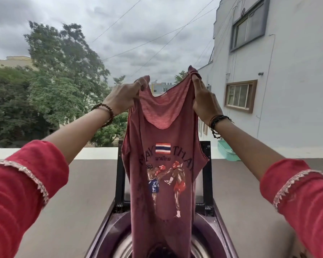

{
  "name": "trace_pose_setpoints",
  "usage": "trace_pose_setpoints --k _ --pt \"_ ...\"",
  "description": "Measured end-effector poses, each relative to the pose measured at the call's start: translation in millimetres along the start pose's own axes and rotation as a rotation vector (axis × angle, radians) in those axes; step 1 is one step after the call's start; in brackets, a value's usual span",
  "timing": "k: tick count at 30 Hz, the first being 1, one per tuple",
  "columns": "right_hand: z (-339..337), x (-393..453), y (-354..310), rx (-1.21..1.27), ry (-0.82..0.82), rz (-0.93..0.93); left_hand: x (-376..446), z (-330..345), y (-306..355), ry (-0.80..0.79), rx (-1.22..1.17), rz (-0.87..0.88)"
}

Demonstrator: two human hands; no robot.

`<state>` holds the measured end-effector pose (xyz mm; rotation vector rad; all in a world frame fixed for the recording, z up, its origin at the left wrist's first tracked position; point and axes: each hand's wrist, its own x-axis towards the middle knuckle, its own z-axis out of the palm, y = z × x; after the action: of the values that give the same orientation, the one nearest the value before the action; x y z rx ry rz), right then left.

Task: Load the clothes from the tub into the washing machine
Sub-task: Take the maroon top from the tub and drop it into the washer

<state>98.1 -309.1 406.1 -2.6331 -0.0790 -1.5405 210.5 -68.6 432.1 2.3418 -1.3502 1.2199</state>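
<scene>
On a rooftop terrace under grey cloud, a white building point(280, 75) rises at two o'clock and a tall tree point(63, 67) at ten o'clock, behind a low parapet wall point(93, 153). At six o'clock stands the purple washing machine point(110, 233), lid raised, with a red sleeveless vest point(160, 183) printed with two boxers hanging straight above its open drum. The left hand point(123, 97) and the right hand point(203, 101) each pinch a shoulder strap, holding it spread at twelve o'clock.
</scene>
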Motion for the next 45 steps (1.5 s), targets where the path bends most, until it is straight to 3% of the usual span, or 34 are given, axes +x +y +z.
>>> trace_pose_setpoints --k 4,8,12,15,21,26,31,36,40,45 --pt "2.6 -16.8 -1.9 -0.012 -0.041 0.030 -6.7 11.4 4.1 -0.042 -0.147 -0.024" --pt "21.6 -55.9 -8.0 0.027 -0.123 0.110 -38.4 40.1 24.6 -0.196 -0.274 -0.150" --pt "59.0 -105.1 -11.8 0.089 -0.273 0.195 -85.7 76.2 46.1 -0.386 -0.260 -0.303" --pt "85.1 -143.4 -12.1 0.175 -0.411 0.292 -126.9 108.1 64.1 -0.522 -0.393 -0.366" --pt "126.2 -209.4 -15.8 0.245 -0.615 0.432 -189.0 170.2 83.4 -0.649 -0.571 -0.543" --pt "150.3 -244.9 -16.4 0.282 -0.760 0.517 -229.4 202.3 86.7 -0.639 -0.734 -0.767" --pt "162.8 -277.4 -16.0 0.320 -0.712 0.659 -266.2 225.2 97.9 -0.639 -0.860 -0.977" --pt "175.1 -307.3 -8.7 0.232 -0.763 0.772 -293.6 238.5 103.1 -0.624 -0.747 -1.076" --pt "181.5 -326.3 -10.1 0.263 -0.858 0.819 -313.2 251.5 113.3 -0.731 -0.743 -1.136" --pt "192.0 -341.5 -16.0 0.292 -0.893 0.959 -322.7 268.0 128.4 -0.647 -0.805 -1.308"
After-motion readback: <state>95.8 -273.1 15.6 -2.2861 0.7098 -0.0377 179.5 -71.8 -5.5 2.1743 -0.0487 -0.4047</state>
